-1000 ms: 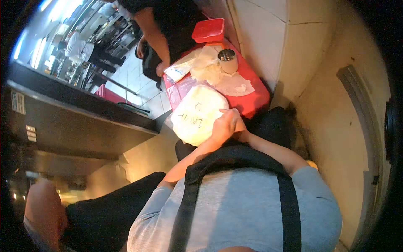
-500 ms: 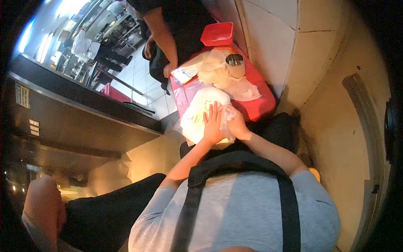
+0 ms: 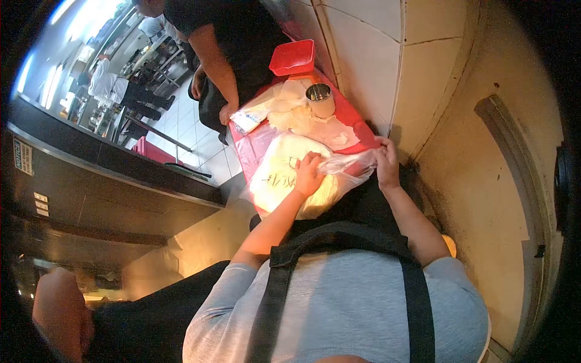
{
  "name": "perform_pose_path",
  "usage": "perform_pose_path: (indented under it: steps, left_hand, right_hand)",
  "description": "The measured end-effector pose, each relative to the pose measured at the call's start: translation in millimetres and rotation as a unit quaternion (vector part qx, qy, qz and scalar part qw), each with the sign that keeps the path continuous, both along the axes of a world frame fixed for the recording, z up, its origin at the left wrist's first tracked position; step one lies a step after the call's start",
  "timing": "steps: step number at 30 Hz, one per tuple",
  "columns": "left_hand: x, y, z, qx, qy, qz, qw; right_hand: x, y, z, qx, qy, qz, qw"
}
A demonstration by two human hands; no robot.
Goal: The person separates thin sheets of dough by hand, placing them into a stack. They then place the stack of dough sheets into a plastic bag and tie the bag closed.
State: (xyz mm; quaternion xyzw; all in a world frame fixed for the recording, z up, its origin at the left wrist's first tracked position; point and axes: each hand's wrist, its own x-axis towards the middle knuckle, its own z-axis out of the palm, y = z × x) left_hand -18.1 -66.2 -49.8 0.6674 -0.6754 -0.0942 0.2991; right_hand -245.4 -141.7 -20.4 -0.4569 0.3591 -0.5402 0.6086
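Note:
A clear plastic bag [image 3: 284, 181] with pale contents and dark handwriting lies on the near end of the red table [image 3: 358, 124]. My left hand [image 3: 310, 175] rests on top of it, fingers bent against the plastic near the bag's neck. Out to the right, my right hand [image 3: 387, 163] pinches the bag's loose end, which stretches between the two hands. Just beyond the bag are crumpled pale sheets [image 3: 333, 133] and a metal can [image 3: 320, 101] standing upright with its open top showing.
A red basket [image 3: 292, 57] sits at the table's far end. A person in black [image 3: 227, 42] is beside the table's left edge, one hand near a white packet [image 3: 248, 121]. Tiled wall [image 3: 369, 66] borders the right. Farther left, other people stand in a kitchen.
My right hand has moved right, away from my left hand, drawing out the bag's loose end. My left hand stays on the bag, its fingers now more bent. The whole view has shifted slightly.

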Motion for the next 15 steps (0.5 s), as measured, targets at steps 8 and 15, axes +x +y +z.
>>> perform_pose_path:
  steps: [8, 15]
  left_hand:
    - [10, -15, -15, 0.024, 0.198, -0.040, 0.979]
    - [9, 2, 7, 0.190, 0.324, -0.088, 0.923]
  right_hand:
    - [19, 83, -9, -0.477, 0.259, 0.056, 0.838]
    - [64, 35, -79, -0.271, 0.381, 0.112, 0.877]
